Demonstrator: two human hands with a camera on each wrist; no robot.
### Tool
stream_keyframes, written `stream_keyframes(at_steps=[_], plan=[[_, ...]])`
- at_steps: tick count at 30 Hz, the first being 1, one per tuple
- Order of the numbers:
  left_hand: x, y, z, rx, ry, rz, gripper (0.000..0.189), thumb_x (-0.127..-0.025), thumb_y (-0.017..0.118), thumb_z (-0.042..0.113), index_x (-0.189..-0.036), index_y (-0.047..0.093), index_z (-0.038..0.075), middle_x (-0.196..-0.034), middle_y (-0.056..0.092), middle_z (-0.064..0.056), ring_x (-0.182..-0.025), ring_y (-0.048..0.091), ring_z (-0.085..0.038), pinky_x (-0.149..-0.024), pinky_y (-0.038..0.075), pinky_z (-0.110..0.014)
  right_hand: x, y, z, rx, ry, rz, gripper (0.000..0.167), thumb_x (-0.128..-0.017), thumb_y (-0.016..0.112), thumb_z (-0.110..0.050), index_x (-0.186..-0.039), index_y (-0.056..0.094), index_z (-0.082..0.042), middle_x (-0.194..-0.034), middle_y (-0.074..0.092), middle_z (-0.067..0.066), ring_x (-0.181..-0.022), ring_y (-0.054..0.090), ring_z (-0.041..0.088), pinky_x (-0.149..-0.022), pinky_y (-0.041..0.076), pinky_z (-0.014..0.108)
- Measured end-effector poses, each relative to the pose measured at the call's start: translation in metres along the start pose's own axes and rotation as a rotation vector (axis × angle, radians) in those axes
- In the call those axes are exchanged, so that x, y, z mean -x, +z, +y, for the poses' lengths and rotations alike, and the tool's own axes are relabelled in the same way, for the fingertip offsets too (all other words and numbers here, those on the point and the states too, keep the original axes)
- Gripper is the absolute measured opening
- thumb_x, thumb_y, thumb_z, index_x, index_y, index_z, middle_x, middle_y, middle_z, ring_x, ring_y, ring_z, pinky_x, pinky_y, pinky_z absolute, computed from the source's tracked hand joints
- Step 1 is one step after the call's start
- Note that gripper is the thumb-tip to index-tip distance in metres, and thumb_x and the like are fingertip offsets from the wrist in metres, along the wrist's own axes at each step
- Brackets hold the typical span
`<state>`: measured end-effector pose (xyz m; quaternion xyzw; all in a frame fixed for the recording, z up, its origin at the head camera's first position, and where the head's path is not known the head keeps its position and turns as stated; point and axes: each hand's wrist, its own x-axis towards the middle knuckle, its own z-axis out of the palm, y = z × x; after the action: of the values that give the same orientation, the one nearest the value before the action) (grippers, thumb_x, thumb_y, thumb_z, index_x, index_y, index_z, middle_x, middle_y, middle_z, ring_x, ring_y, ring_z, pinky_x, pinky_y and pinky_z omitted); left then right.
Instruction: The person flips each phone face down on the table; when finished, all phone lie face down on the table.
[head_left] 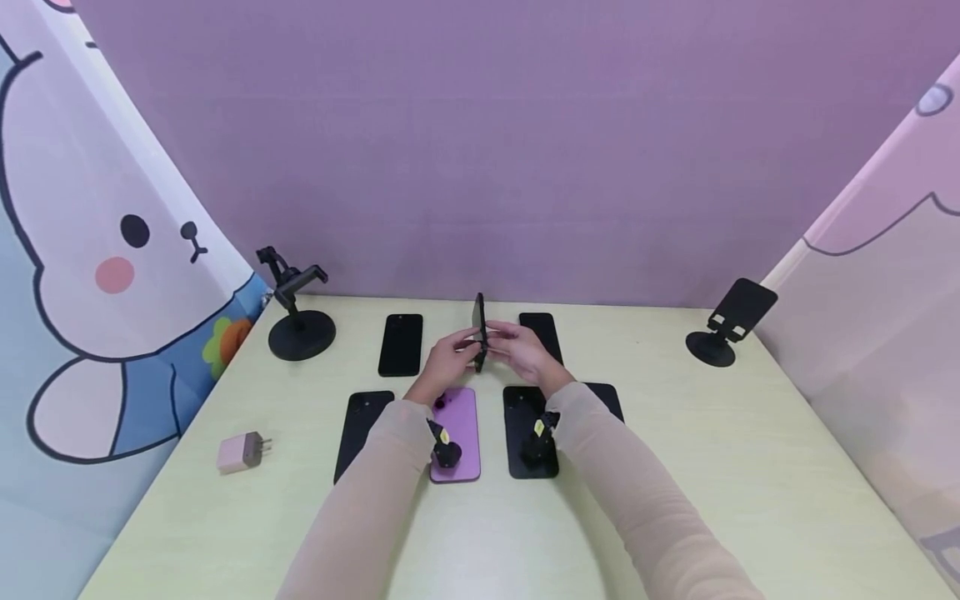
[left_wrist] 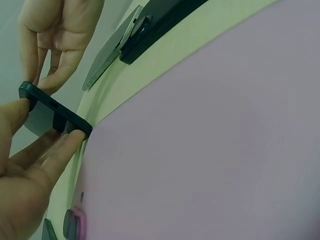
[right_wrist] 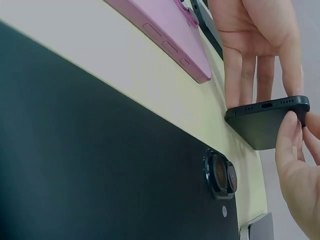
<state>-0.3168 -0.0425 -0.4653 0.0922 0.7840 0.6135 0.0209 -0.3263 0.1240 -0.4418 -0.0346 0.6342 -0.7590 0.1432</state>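
Observation:
A black smartphone point(head_left: 480, 329) stands on its long edge near the back middle of the table, seen nearly edge-on. My left hand point(head_left: 447, 364) grips it from the left, thumb at the near end and fingers along the side. From the other side my right hand point(head_left: 521, 352) holds the same phone between thumb and fingers. The port end of the phone point(right_wrist: 267, 106) faces the right wrist camera. In the left wrist view both the left hand point(left_wrist: 30, 180) and the right hand point(left_wrist: 62, 37) touch its edges.
Below the wrists lie a purple phone point(head_left: 467, 433) and black phones point(head_left: 530, 458), point(head_left: 363, 421). More black phones point(head_left: 401, 345), point(head_left: 542, 333) flank the hands. Black stands point(head_left: 302, 335), point(head_left: 742, 308) occupy the back corners. A pink-and-grey charger point(head_left: 242, 452) is at left.

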Motion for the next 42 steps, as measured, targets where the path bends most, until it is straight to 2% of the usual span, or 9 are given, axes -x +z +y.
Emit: stream_keyframes(at_steps=[3,10,14,18,19,24,30,36,42], plan=[[0.0,0.0,0.0,0.051,-0.008,0.008,0.039,-0.098,0.06,0.01,-0.137,0.058,0.007,-0.123,0.061,-0.022,-0.101,0.065,-0.032,-0.073,0.057,-0.033,0.0,0.001,0.0,0.003,-0.003,-0.001,0.044,-0.098,0.047,0.01,-0.142,0.042,0.007,-0.114,0.055,0.016,-0.091,0.062,0.016,-0.091,0.05,0.034],[-0.001,0.0,0.002,0.037,-0.018,0.05,0.037,-0.098,0.06,0.016,-0.134,0.06,0.006,-0.119,0.064,-0.019,-0.099,0.066,-0.027,-0.077,0.055,-0.031,-0.001,0.005,0.002,-0.005,-0.02,-0.023,0.044,-0.099,0.045,0.01,-0.143,0.039,0.01,-0.109,0.056,0.013,-0.091,0.061,0.016,-0.096,0.046,0.041],[-0.002,-0.001,0.004,0.1,-0.032,0.047,0.038,-0.098,0.06,0.018,-0.134,0.058,0.003,-0.12,0.063,-0.02,-0.102,0.065,-0.029,-0.08,0.055,-0.033,-0.002,0.006,0.004,-0.002,-0.015,-0.03,0.045,-0.099,0.045,0.01,-0.143,0.039,0.009,-0.107,0.057,0.012,-0.093,0.061,0.017,-0.097,0.046,0.043],[-0.002,-0.002,0.006,0.143,-0.028,0.032,0.04,-0.097,0.063,0.015,-0.134,0.057,0.0,-0.122,0.061,-0.023,-0.103,0.064,-0.032,-0.08,0.055,-0.033,-0.005,0.006,0.006,0.009,-0.001,-0.031,0.046,-0.098,0.046,0.01,-0.143,0.039,0.008,-0.115,0.056,0.017,-0.099,0.061,0.022,-0.098,0.045,0.043],[0.0,-0.003,0.012,0.144,-0.033,0.018,0.041,-0.097,0.063,0.013,-0.135,0.055,-0.001,-0.123,0.06,-0.024,-0.105,0.064,-0.033,-0.081,0.055,-0.034,-0.005,0.006,0.006,0.016,0.003,-0.031,0.046,-0.098,0.047,0.01,-0.144,0.039,0.008,-0.118,0.055,0.019,-0.102,0.06,0.025,-0.098,0.045,0.043],[0.001,-0.003,0.013,0.134,-0.026,0.012,0.047,-0.094,0.066,0.012,-0.137,0.053,-0.001,-0.124,0.059,-0.025,-0.107,0.063,-0.034,-0.081,0.055,-0.034,-0.005,0.006,0.007,0.069,0.006,-0.03,0.047,-0.098,0.048,0.009,-0.144,0.039,0.007,-0.132,0.048,0.029,-0.117,0.052,0.035,-0.1,0.043,0.044],[0.0,-0.004,0.008,0.141,-0.011,0.027,0.046,-0.095,0.063,0.007,-0.139,0.051,0.0,-0.123,0.06,-0.025,-0.104,0.064,-0.034,-0.082,0.054,-0.035,-0.001,0.008,0.008,0.144,0.023,-0.033,0.046,-0.099,0.05,0.004,-0.144,0.042,0.003,-0.135,0.046,0.028,-0.122,0.05,0.038,-0.097,0.045,0.044],[0.0,-0.007,0.007,0.042,0.011,0.045,0.044,-0.094,0.061,0.007,-0.137,0.054,-0.001,-0.122,0.062,-0.021,-0.1,0.066,-0.028,-0.079,0.055,-0.031,-0.002,0.007,0.009,0.216,0.054,-0.018,0.045,-0.098,0.053,0.002,-0.143,0.045,0.002,-0.136,0.047,0.027,-0.124,0.049,0.035,-0.098,0.045,0.043],[0.0,-0.013,0.005,-0.162,0.048,0.073,0.04,-0.09,0.063,0.008,-0.129,0.061,-0.001,-0.111,0.068,-0.017,-0.094,0.066,-0.025,-0.075,0.053,-0.032,-0.005,0.006,0.013,0.338,0.038,0.015,0.044,-0.095,0.059,0.001,-0.138,0.051,0.003,-0.133,0.049,0.027,-0.119,0.053,0.034,-0.096,0.047,0.04]])
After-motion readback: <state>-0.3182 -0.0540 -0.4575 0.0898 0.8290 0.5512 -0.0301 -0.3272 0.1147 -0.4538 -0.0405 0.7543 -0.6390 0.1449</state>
